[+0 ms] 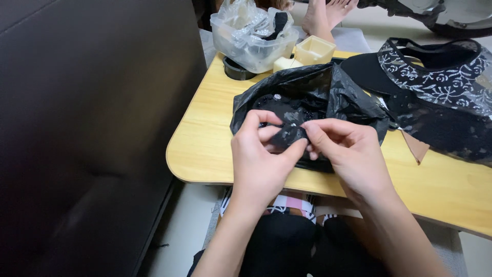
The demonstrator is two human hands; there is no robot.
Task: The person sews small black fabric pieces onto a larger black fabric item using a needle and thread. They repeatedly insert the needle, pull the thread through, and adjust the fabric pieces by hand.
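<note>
Partly hidden, the small black piece (288, 136) pinched between the two hands shows only a dark glossy patch; its shape and kind cannot be made out. The left hand (259, 164) closes thumb and fingers on its near and left side, fingers curled tight. The right hand (348, 154) meets it from the right, thumb and forefinger pressed shut on the same piece, the other fingers loosely bent. The piece sits just above the near edge of the black plastic bag (328, 92), which lies crumpled and open on the wooden lap table (205, 138). Inside the bag lie dark pieces dotted with small shiny studs (277, 96); their number cannot be counted. One clear plastic tub (251, 38) lined with a clear bag stands at the far edge, its contents a tangle of silvery and black bits. Two pale yellow blocks (313, 50) sit beside it, and one black round holder (237, 69) is half covered by the tub. One black visor with white floral print (435, 82) runs off the right edge. A dark panel (92, 128) fills the left. Bare feet (328, 13) at the top are cut off.
</note>
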